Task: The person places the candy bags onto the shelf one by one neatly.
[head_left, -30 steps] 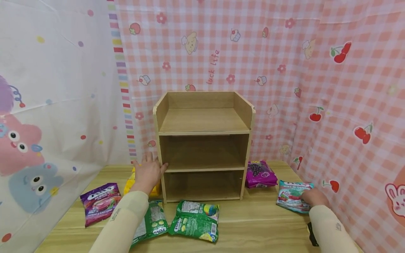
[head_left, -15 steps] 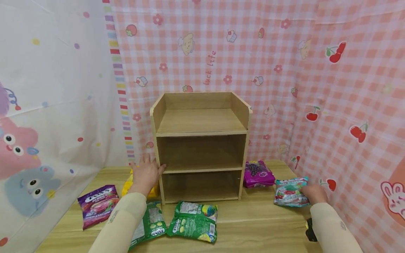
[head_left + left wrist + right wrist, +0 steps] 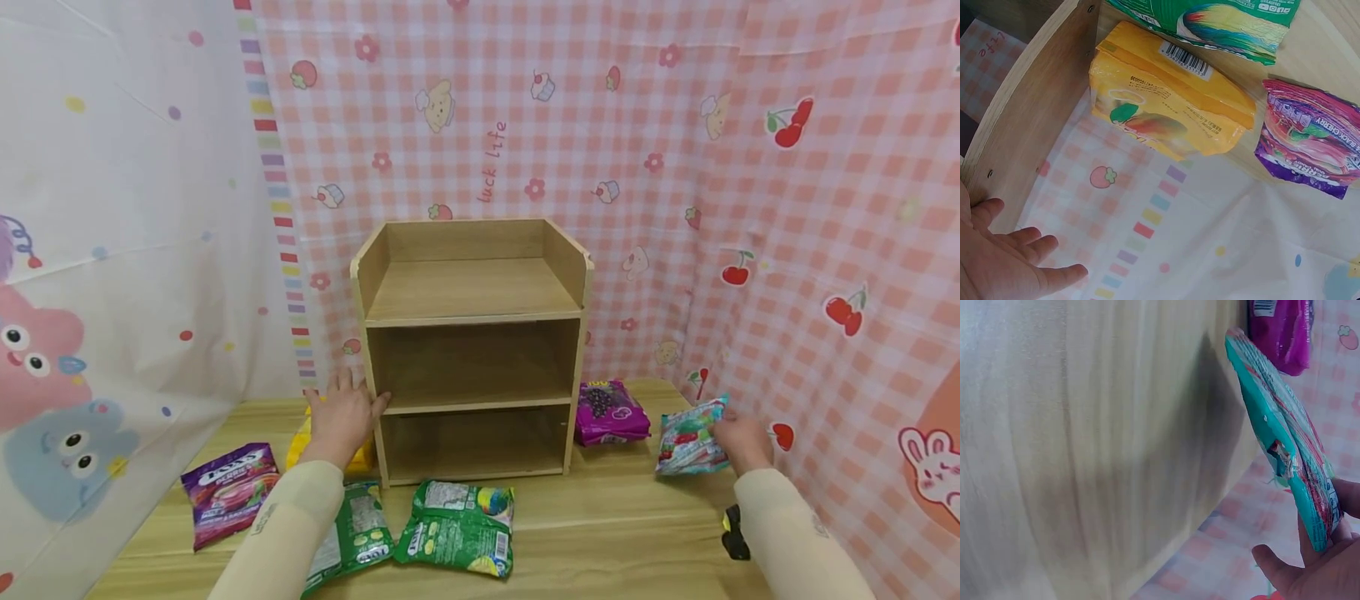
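My right hand (image 3: 744, 444) pinches the right edge of a teal mint candy bag (image 3: 690, 437). In the right wrist view the bag (image 3: 1300, 456) hangs tilted above the table, its shadow on the wood, held between the fingers of the right hand (image 3: 1329, 569). At the left side of a wooden shelf (image 3: 474, 319), my left hand (image 3: 341, 421) has its fingers spread, thumb at the front edge of the side panel. The left wrist view shows that hand (image 3: 1004, 262) with fingers extended beside the panel. Behind it a yellow candy bag (image 3: 1166, 106) lies against the shelf.
Two green candy bags (image 3: 461, 527) lie before the shelf, one partly behind the left sleeve. A berry candy bag (image 3: 231, 493) lies at the left, a purple grape bag (image 3: 611, 412) right of the shelf. A small black object (image 3: 735, 533) lies near the right sleeve. Patterned curtains surround the table.
My right hand has lifted the mint candy bag off the table, tilting it upward. The left hand stays at the shelf side. The whole head view has shifted slightly.
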`<state>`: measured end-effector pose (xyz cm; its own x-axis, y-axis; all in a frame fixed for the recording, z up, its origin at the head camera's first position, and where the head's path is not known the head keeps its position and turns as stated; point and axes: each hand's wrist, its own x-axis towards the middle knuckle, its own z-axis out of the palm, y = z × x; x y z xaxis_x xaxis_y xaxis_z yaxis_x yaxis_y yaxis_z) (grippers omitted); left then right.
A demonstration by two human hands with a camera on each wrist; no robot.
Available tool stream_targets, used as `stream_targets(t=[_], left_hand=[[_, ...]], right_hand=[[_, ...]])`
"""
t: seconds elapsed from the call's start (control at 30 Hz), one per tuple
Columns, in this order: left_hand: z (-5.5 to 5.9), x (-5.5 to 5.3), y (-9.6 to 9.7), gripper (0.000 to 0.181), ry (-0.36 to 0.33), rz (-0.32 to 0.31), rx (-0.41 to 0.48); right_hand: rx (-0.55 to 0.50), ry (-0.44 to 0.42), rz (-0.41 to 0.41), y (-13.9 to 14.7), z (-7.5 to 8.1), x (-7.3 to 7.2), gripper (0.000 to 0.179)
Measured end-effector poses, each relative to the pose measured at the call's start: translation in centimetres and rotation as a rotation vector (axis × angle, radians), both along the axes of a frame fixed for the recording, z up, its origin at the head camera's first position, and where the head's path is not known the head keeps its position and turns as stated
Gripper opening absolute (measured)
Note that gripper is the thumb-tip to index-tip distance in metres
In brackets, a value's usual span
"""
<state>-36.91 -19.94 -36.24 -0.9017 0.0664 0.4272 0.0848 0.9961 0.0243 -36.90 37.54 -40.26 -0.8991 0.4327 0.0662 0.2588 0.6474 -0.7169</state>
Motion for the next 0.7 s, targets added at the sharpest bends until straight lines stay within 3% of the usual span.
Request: stream_targets(t=[0.37,0.63,0.7], left_hand=[[0.2,0.0,0.1,0.058,-0.047,0.017,-0.001],[0.2,0.1,0.2,0.061,-0.043,0.028,0.010],[0.3,0.1,0.2,0.061,-0.043,0.031,0.004]], right_hand=[[-0.017,0.147,-0.039,-1.1,3.4,-0.6,0.050],[-0.156,0.191,-0.033,-2.4,5.9,-1.2,0.053],[-0.144,0.202,-0.029,-2.6,6.7,-1.4,0.054]])
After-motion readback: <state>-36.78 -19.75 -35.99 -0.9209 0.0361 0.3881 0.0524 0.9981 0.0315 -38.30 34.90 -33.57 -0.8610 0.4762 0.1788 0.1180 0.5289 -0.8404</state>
